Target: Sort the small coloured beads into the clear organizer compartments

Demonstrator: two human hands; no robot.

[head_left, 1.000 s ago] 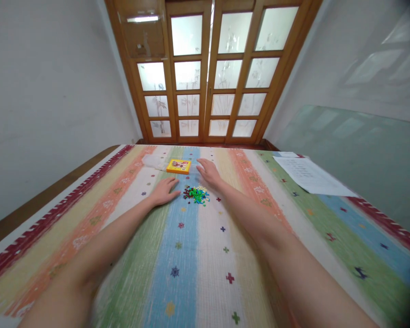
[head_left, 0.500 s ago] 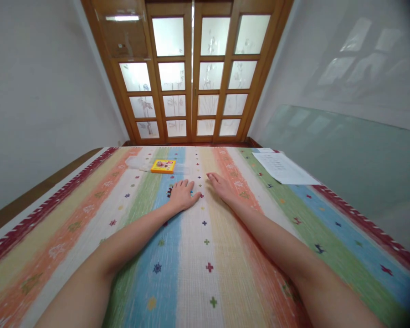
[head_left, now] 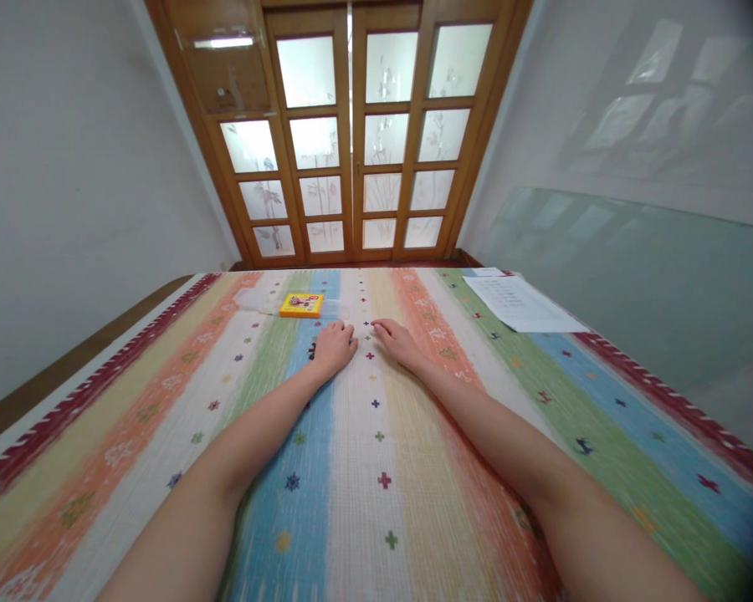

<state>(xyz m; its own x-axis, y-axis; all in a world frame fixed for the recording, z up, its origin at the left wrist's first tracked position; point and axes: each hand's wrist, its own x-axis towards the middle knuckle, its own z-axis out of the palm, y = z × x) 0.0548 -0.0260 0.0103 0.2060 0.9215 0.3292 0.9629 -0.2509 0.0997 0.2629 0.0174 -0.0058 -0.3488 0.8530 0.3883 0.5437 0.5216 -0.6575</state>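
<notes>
On the tablecloth (head_left: pixel 357 502), from the left hand (head_left: pixel 335 348), pieces (head_left: pixel 312 351) lie just beside at nine o'clock, the box (head_left: pixel 301 306) at eleven, the right hand (head_left: pixel 397 341) at three, paper (head_left: pixel 520 305) at two; doors (head_left: pixel 357 201) stand beyond at twelve.

Striped cloth-covered table (head_left: pixel 357 468): yellow box (head_left: pixel 301 306), clear plastic (head_left: pixel 252 299) at box's sides, white paper (head_left: pixel 520 304), small dark pieces (head_left: pixel 312 352).

Hands (head_left: pixel 335 347) (head_left: pixel 400 342): two. Yellow box (head_left: pixel 301 306): one. Striped tablecloth (head_left: pixel 357 468): one.

Bare forearms (head_left: pixel 269 426), slim wrists (head_left: pixel 417 362)
</notes>
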